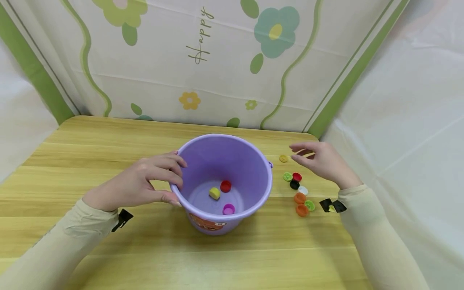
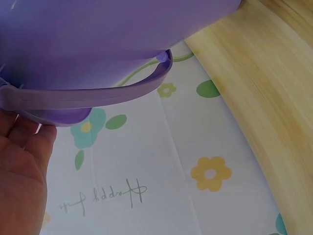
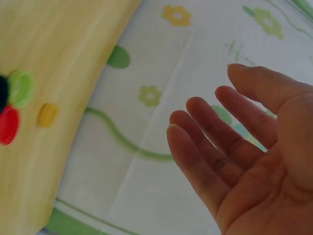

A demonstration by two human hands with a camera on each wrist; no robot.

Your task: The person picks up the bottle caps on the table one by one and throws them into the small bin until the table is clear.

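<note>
A purple plastic bucket [image 1: 222, 161] stands upright on the table. My left hand [image 1: 145, 179] grips its left rim, fingers over the edge and thumb on the outer side. In the left wrist view, that hand [image 2: 24, 166] is at the rim beside the bucket's handle [image 2: 98, 97]. Inside the bucket lie a red cap [image 1: 225, 186], a yellow cap [image 1: 214, 193] and a magenta cap [image 1: 228, 209]. My right hand [image 1: 320, 161] hovers with loose, parted fingers and holds nothing, just right of a yellow-orange cap [image 1: 283, 158]; the right wrist view shows its palm [image 3: 249, 191] bare.
Right of the bucket lies a group of bottle caps: a green cap [image 1: 287, 176], a red cap [image 1: 297, 177], a black cap [image 1: 294, 185], a white cap [image 1: 302, 190], orange ones [image 1: 302, 210] and another green cap [image 1: 309, 205]. A flowered curtain [image 1: 224, 80] hangs behind the table [image 1: 108, 149].
</note>
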